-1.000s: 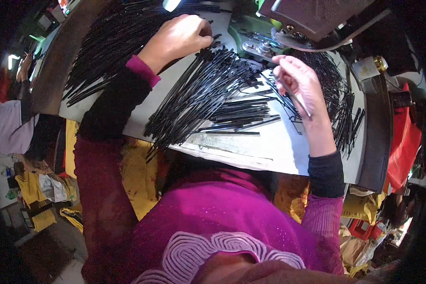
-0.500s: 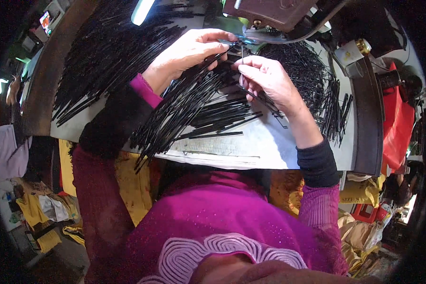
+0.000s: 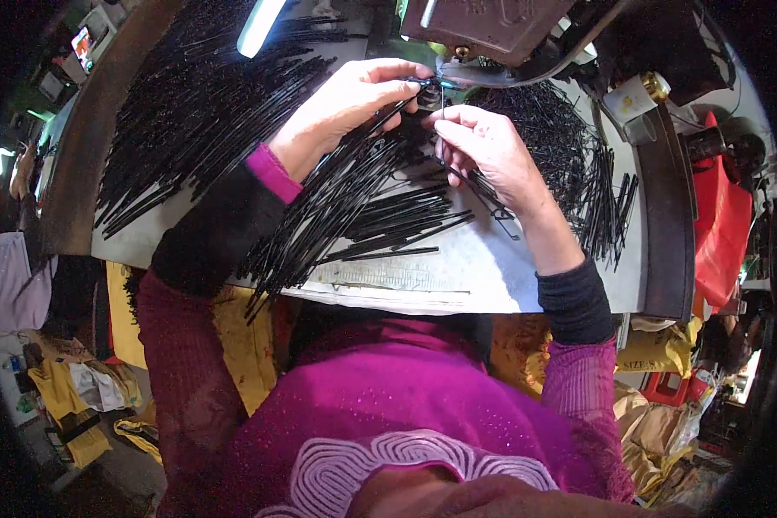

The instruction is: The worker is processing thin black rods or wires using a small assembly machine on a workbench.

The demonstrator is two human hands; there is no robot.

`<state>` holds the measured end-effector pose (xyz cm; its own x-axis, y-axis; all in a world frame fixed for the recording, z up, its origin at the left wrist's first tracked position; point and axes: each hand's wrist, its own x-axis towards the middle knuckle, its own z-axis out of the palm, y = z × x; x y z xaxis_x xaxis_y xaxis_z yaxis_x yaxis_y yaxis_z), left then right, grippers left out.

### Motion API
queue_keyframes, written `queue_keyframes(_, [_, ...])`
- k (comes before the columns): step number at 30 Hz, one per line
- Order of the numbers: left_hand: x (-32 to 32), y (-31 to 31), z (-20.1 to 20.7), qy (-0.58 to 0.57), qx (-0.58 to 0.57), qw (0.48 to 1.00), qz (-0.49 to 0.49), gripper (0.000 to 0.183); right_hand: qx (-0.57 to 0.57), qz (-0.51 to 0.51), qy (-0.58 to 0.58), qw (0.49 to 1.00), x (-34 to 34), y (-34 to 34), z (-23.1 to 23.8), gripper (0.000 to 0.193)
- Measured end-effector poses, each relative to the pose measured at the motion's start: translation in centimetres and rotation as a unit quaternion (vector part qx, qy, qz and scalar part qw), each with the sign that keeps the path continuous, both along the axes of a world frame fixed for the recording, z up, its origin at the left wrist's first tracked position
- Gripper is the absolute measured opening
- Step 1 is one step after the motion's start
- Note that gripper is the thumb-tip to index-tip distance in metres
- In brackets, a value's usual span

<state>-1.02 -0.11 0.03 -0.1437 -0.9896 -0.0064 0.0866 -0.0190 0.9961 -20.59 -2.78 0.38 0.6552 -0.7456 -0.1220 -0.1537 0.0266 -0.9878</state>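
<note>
Thumb and fingers of my left hand (image 3: pixel 341 108) pinch the end of a thin black strip under the head of a brown machine (image 3: pixel 496 30). My right hand (image 3: pixel 496 155) is closed just right of and below it. A thin, straight metal wire (image 3: pixel 443 102) rises from its fingertips toward the strip's end. Several thin dark wires with hooked ends (image 3: pixel 502 214) stick out below the right palm. A loose bundle of black strips (image 3: pixel 328 207) slants under my left wrist toward the table's near edge. What exactly joins at the machine's tip is too small to tell.
A big heap of black strips (image 3: pixel 190 129) covers the table's left side. Another tangled black heap (image 3: pixel 540 121) lies right of my right hand. A lit tube lamp (image 3: pixel 261 26) hangs above. A white jar with a gold lid (image 3: pixel 637 97) stands at the right edge beside red cloth (image 3: pixel 718 233).
Both hands keep their grips and stay close together at the machine. The whole view has shifted slightly; my left hand sits a little lower and further right.
</note>
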Motion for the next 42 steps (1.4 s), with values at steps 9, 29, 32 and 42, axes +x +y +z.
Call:
queue_keyframes(9, [0.1, -0.1, -0.1, -0.028, -0.02, 0.999, -0.007, 0.033, -0.019, 0.001, 0.026, 0.999, 0.2, -0.2, -0.1, 0.026])
queue_keyframes(29, [-0.2, -0.3, 0.0, -0.046, -0.032, 0.998, -0.014, 0.031, -0.021, -0.006, 0.053, 0.998, 0.3, -0.2, 0.1, 0.023])
queue_keyframes(32, [-0.5, 0.0, 0.5, -0.039, 0.033, 0.998, 0.044, 0.028, 0.037, 0.003, 0.017, 0.999, 0.1, -0.2, 0.4, 0.024])
queue_keyframes(42, [-0.1, 0.2, 0.5, -0.096, 0.018, 0.995, 0.025, 0.03, 0.103, 0.103, 0.058, 0.988, 0.7, 1.4, 1.6, 0.023])
